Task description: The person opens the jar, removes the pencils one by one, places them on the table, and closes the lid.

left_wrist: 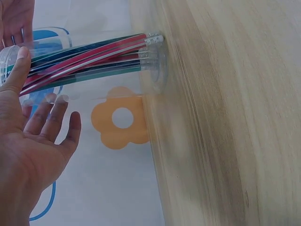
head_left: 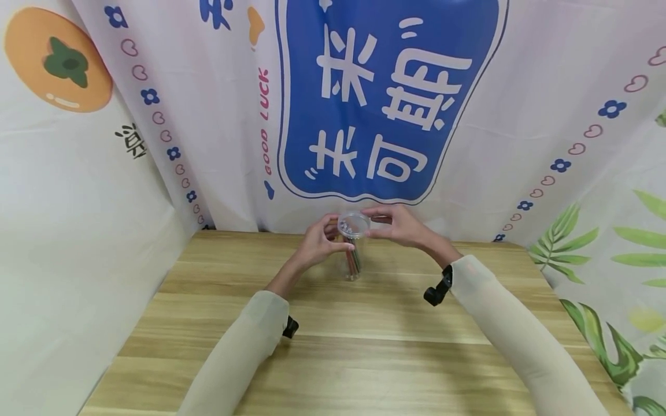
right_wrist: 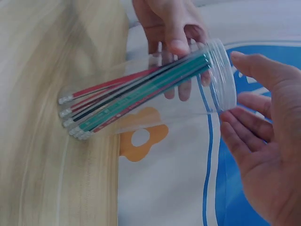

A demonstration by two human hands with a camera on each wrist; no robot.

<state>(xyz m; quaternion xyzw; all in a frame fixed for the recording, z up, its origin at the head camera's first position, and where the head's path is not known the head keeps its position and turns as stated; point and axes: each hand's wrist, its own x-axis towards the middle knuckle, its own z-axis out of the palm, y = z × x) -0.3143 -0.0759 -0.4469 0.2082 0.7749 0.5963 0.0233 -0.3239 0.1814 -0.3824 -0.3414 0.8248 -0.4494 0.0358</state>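
Observation:
A clear plastic jar (head_left: 356, 270) stands upright on the table near its back edge. Inside lean several red, green and dark pencils (right_wrist: 127, 101), their pale ends (left_wrist: 153, 40) at the jar's base. My left hand (head_left: 315, 241) grips the jar's upper part from the left, with the thumb (left_wrist: 19, 70) across the side. From the right, my right hand (head_left: 399, 225) holds the round clear lid (right_wrist: 225, 75) by its rim, thumb on one side and fingers on the other. The lid sits on the jar's mouth; whether it has loosened cannot be seen.
The wood-grain table (head_left: 364, 358) stretches out in front of the jar. Right behind its back edge hangs a printed cloth (head_left: 234, 173) with a blue panel. More cloth (head_left: 78, 231) hangs at the left and right sides. A dark wrist camera (head_left: 437, 293) sits on the right wrist.

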